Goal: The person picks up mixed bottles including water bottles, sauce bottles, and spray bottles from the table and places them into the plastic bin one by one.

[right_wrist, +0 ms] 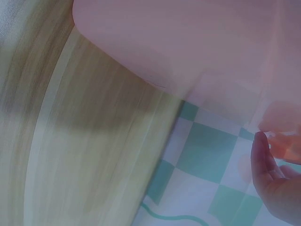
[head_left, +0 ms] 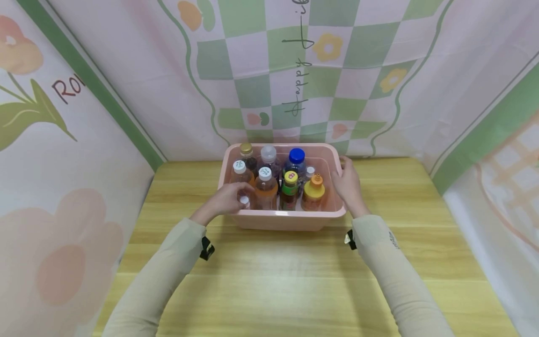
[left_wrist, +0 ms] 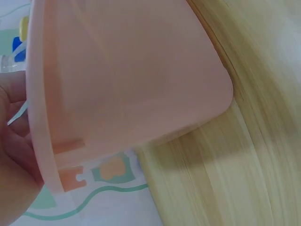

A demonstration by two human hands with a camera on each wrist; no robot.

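A pink plastic bin (head_left: 278,221) full of bottles stands on the table. My left hand (head_left: 227,199) reaches over its front left corner, fingers curled about a small white-capped bottle (head_left: 244,201) mostly hidden by the hand. In the left wrist view the left hand (left_wrist: 16,136) bends over the bin's rim (left_wrist: 37,103). At the bin's right end, my right hand (head_left: 348,185) holds the rim, thumb on the inner side. Beside the left hand are two white-capped orange bottles, one at the left (head_left: 240,174) and one nearer the middle (head_left: 266,189). The right wrist view shows the right hand (right_wrist: 277,183) partly.
Also in the bin are a yellow-capped bottle (head_left: 289,189), a yellow squeeze bottle (head_left: 313,193) with an orange nozzle, a blue-capped bottle (head_left: 296,161), a clear-capped bottle (head_left: 268,157) and a gold-capped bottle (head_left: 247,157). Patterned cloth (head_left: 286,84) hangs behind the wooden table (head_left: 278,281).
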